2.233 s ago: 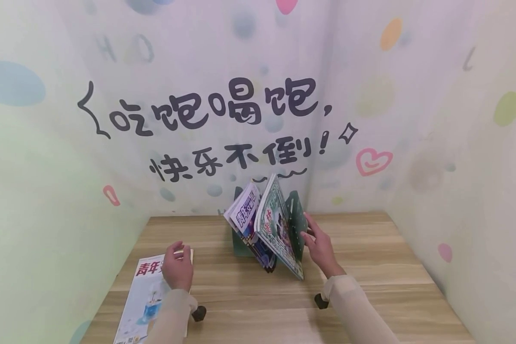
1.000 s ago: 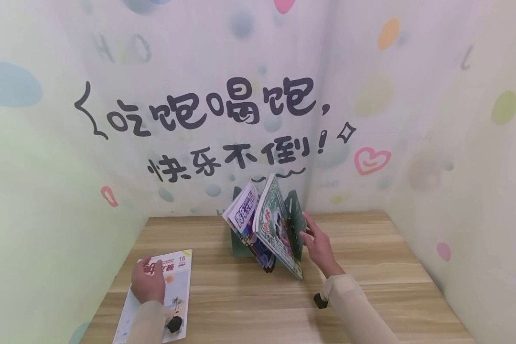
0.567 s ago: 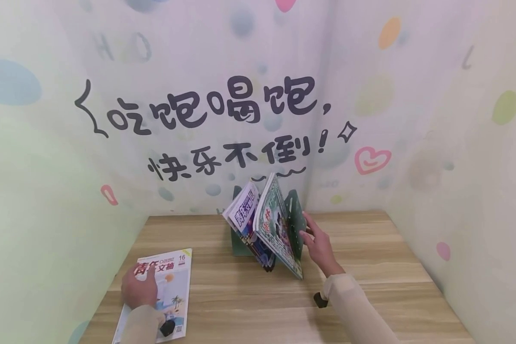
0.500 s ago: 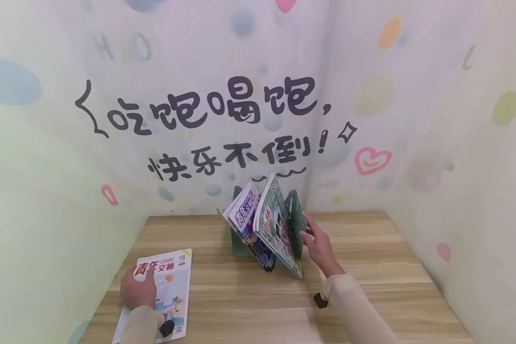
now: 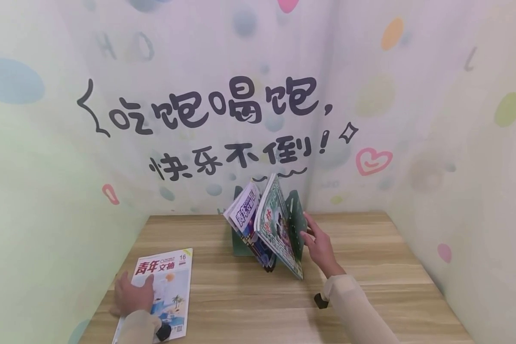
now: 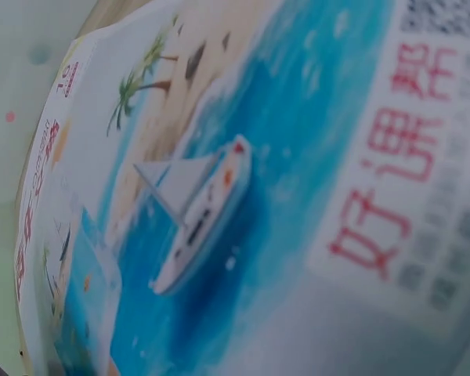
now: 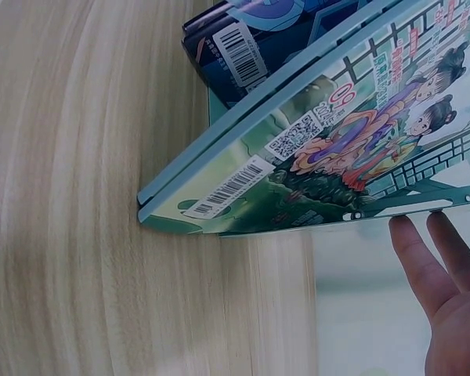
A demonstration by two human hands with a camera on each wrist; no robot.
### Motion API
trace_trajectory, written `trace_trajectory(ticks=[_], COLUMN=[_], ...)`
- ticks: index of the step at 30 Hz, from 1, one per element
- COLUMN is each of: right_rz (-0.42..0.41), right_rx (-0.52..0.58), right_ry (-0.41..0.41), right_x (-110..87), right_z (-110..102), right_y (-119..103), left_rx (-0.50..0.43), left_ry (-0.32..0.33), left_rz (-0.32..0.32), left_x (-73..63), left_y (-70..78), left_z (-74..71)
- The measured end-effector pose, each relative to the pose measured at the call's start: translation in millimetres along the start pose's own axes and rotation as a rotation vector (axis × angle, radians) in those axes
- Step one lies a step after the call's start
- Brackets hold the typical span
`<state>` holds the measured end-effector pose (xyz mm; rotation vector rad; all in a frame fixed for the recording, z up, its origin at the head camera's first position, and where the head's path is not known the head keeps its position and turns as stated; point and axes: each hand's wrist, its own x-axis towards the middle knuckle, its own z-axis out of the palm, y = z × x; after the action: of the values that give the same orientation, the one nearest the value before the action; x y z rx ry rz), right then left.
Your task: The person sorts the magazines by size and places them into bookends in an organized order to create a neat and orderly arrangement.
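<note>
A magazine [image 5: 172, 286] with a beach cover lies flat at the table's left; its cover fills the left wrist view. My left hand [image 5: 134, 294] is at its left edge, thumb stretched over the cover and fingers spread past the edge. Some of those fingertips are hard to make out. My right hand [image 5: 321, 246] touches the right panel of a green bookend [image 5: 298, 222] with extended fingers, as the right wrist view shows. Between the bookend's panels lean green-covered magazines [image 7: 329, 141] and purple-covered magazines [image 5: 245, 215], tilted apart at the top.
The wooden table [image 5: 241, 306] meets a printed back wall [image 5: 223, 57] close behind the bookend. Side walls close in the table on the left and right. A dark wrist device [image 5: 321, 301] sits under each cuff.
My left hand has moved left across the flat magazine to its left edge, uncovering more of the title. The right hand, the bookend and the leaning magazines have stayed put.
</note>
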<state>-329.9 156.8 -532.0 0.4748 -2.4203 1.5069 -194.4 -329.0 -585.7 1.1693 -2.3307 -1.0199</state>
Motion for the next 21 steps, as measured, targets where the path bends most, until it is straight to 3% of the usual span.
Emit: trace_trajectory(ticks=[7,15,21], right_rz=[-0.006,0.000,-0.007], right_rx=[-0.015,-0.013,-0.013], right_ry=[0.005,0.002,0.001], right_x=[0.0,0.2,0.0], right_z=[0.3,0.1,0.2], right_y=[0.0,0.3,0.8], left_rx=[0.024,0.121,0.110], left_ry=[-0.010,-0.022,-0.053], left_rz=[0.021,0.079,0.075], left_x=[0.7,-5.1,-7.6], left_y=[-3.8,-4.6,-2.1], left_z=[0.3,0.9,0.8])
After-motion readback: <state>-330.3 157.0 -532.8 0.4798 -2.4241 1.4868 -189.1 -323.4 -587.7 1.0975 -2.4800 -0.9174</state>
